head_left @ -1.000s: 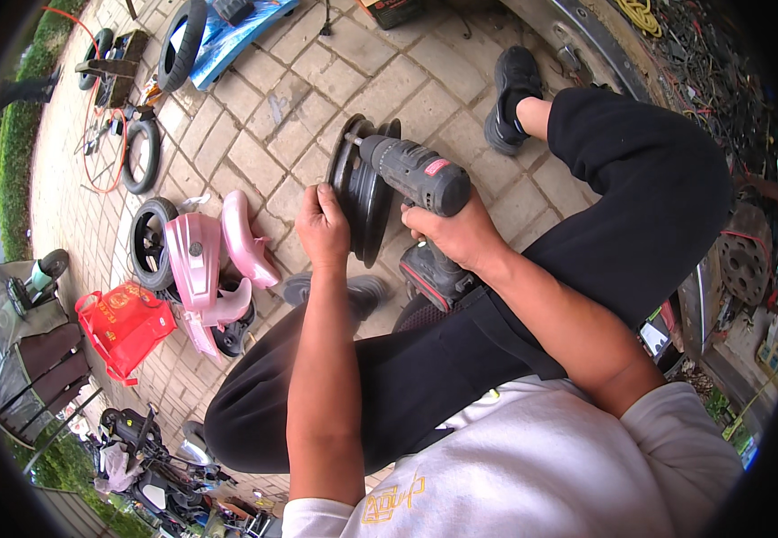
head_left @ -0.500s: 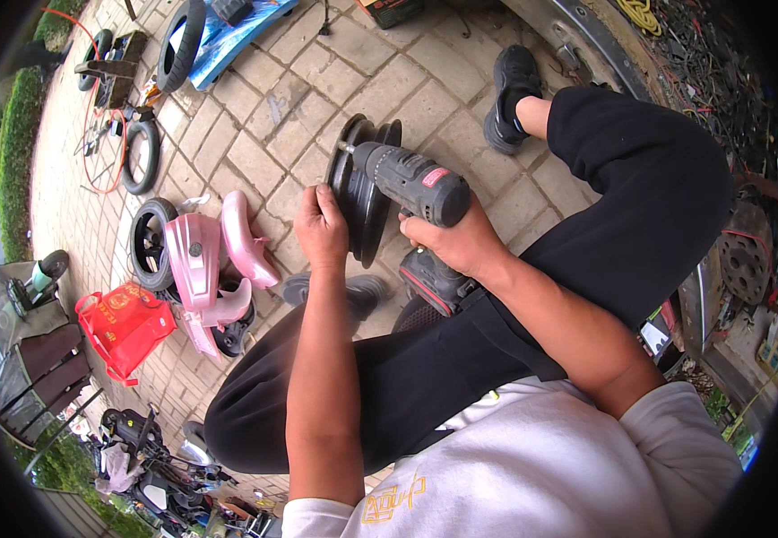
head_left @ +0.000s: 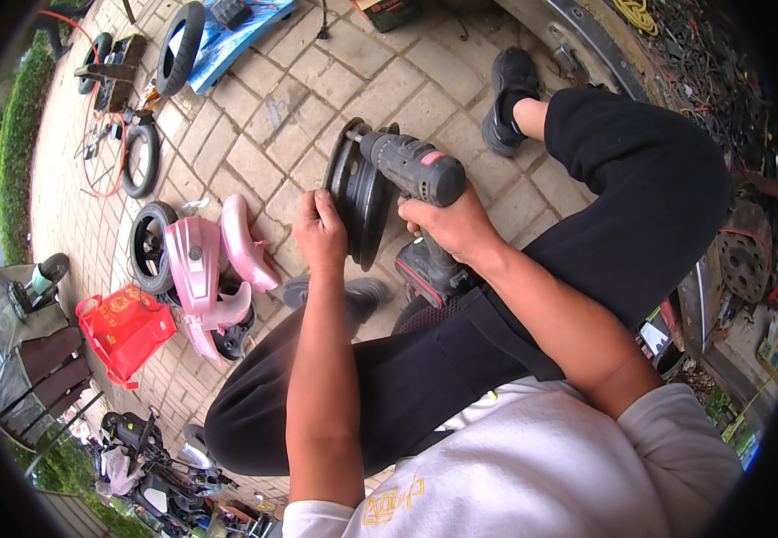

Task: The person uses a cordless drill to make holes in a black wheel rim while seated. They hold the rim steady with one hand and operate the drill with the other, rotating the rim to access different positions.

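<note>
A black wheel rim (head_left: 369, 211) stands on edge on the paving, between my legs. My left hand (head_left: 322, 229) grips its left edge, fingers curled and thumb on top. In my right hand (head_left: 461, 224) is a dark cordless drill (head_left: 416, 168), wrapped round by the handle below its motor body. The drill's nose points left, and its bit reaches the upper part of the rim's near flange. Exactly what the bit touches is too small to make out. The drill's battery base hangs close to my thigh.
Pink plastic scooter panels (head_left: 194, 260) and a tyre (head_left: 150, 244) lie to the left, with a red bag (head_left: 125, 327) beyond. More tyres (head_left: 181, 49) and a blue board (head_left: 237, 40) are at the far left. A metal sill (head_left: 600, 40) and heaped cables (head_left: 712, 81) border the right.
The drill has shifted slightly up and to the left, along with my right hand, and its bit sits a little differently against the rim. My left hand stays on the rim.
</note>
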Demonstrator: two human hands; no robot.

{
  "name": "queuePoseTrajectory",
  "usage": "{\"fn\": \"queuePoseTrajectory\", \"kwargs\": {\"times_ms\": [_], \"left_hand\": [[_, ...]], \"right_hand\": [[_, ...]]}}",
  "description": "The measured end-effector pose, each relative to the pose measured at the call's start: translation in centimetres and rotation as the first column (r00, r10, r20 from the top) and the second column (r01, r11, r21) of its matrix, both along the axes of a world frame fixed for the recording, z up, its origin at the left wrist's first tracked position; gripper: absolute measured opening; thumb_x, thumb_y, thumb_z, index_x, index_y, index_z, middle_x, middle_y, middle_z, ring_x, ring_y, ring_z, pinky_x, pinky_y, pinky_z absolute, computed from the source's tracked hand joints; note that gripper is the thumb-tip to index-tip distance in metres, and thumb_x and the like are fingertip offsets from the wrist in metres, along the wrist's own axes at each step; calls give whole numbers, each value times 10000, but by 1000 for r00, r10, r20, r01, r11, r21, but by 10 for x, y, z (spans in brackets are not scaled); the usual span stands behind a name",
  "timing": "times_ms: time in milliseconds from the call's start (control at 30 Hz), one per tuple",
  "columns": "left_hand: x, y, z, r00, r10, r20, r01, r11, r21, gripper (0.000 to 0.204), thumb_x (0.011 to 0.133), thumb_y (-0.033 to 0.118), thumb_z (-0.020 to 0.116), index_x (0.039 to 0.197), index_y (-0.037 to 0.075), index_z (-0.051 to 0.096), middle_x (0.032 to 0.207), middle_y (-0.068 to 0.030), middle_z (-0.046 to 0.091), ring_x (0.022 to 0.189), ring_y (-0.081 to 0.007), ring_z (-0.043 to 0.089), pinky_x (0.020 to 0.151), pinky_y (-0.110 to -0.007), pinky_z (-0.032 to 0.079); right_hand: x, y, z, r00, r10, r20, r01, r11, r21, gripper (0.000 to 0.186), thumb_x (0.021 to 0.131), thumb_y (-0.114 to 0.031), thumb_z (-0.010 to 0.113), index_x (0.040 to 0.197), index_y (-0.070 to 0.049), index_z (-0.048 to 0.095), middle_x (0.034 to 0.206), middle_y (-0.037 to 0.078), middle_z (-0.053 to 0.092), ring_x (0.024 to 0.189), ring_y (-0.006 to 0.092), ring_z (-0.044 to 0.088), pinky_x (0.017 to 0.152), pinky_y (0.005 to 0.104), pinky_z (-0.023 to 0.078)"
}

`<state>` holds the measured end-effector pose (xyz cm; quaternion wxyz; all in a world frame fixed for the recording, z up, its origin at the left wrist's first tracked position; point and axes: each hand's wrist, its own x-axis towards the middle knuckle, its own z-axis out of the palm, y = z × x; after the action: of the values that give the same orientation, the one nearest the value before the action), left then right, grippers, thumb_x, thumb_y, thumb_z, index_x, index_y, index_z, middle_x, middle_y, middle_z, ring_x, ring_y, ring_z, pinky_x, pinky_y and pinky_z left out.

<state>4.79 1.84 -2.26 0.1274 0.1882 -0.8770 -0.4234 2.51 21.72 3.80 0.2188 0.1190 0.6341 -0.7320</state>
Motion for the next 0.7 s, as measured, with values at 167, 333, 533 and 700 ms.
{"fn": "queuePoseTrajectory", "kwargs": {"times_ms": [167, 333, 533, 700], "left_hand": [[1, 0, -1, 1000, -14, -26, 14, 1000, 2, 317, 1022, 258, 528, 816, 22, 570, 648, -167, 539, 561, -290, 486, 567, -402, 417], [0, -2, -3, 999, -23, -36, 23, 1000, 3, 325, 1024, 261, 523, 807, 23, 568, 649, -166, 536, 560, -289, 484, 564, -403, 412], [1, -2, -4, 999, -20, -33, 20, 1000, 5, 320, 1022, 260, 526, 811, 25, 571, 646, -165, 533, 558, -282, 482, 563, -401, 415], [1, -3, -5, 999, -16, -35, 17, 1000, 20, 318, 1023, 259, 527, 812, 24, 570, 640, -158, 529, 554, -274, 467, 561, -392, 417]], "right_hand": [[-1, -1, 0, 1000, -27, 8, 27, 1000, -5, 100, 753, -87, 635, 706, -8, 595, 615, 26, 605, 577, 108, 581, 544, 307, 477], [-2, -2, 1, 999, -12, -31, 13, 1000, 11, 99, 756, -86, 640, 716, -8, 593, 633, 22, 611, 588, 105, 582, 546, 305, 476], [-1, 0, 3, 1000, -14, -26, 14, 1000, -10, 95, 762, -77, 643, 720, -10, 591, 635, 12, 607, 590, 100, 577, 547, 303, 473], [-2, -1, 2, 1000, -2, -23, 2, 1000, 4, 98, 753, -85, 641, 711, -8, 597, 632, 23, 616, 589, 110, 590, 546, 303, 477]]}}
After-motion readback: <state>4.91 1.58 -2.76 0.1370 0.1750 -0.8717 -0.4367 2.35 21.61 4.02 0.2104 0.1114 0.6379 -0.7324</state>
